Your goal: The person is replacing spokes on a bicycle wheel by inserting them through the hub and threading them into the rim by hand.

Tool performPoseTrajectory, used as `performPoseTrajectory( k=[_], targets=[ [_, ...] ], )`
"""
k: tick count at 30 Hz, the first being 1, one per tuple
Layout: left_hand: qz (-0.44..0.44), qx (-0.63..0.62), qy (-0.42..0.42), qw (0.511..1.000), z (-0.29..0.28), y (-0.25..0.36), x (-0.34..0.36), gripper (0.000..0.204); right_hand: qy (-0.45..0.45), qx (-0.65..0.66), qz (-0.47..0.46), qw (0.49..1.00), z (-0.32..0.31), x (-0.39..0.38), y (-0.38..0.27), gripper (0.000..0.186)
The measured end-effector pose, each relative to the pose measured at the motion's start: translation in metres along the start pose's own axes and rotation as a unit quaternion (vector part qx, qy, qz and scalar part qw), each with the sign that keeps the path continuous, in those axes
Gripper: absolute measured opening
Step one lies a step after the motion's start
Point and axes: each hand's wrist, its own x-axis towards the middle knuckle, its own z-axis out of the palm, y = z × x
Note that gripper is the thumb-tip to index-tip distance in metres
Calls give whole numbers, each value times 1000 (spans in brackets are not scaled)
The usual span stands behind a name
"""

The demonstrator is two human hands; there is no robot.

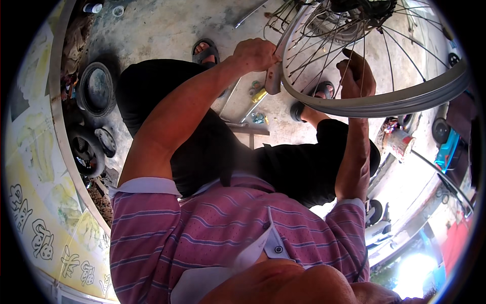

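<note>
A spoked bicycle wheel fills the upper right, its silver rim (329,108) curving toward me and its dark hub (372,11) at the top edge. My left hand (255,54) is closed at the rim's left side, next to the upper end of a flat grey metal bar (273,80). What its fingers grip is hidden. My right hand (358,77) is among the thin spokes (390,61), its forearm passing behind the rim. Its fingers are half bent with the upper ones apart, and I make out no tool in it.
Below the bar are a metal stand (248,129) and a yellow-handled tool (259,96). Tyres (96,88) lie on the concrete floor at the left. A tin can (400,142) stands at the right. My sandalled feet (206,50) are on either side of the stand.
</note>
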Motion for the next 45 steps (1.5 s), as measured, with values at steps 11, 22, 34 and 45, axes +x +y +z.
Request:
performPoseTrajectory(
  k=[11, 22, 34, 45],
  targets=[
    [-4, -3, -3, 1000, -3, 2, -1, 44, -3, 76, -61, 995, 6, -9, -14, 37],
    [-21, 21, -33, 999, -5, 5, -1, 40, -53, 97, -18, 994, 6, -12, -16, 38],
    [9, -8, 17, 1000, 0, 0, -2, 44, -56, 1, 14, 998, 6, -4, -3, 37],
    [-23, 22, -37, 999, -11, 9, -2, 39, 27, 93, -60, 993, 2, -5, -13, 46]
  ],
)
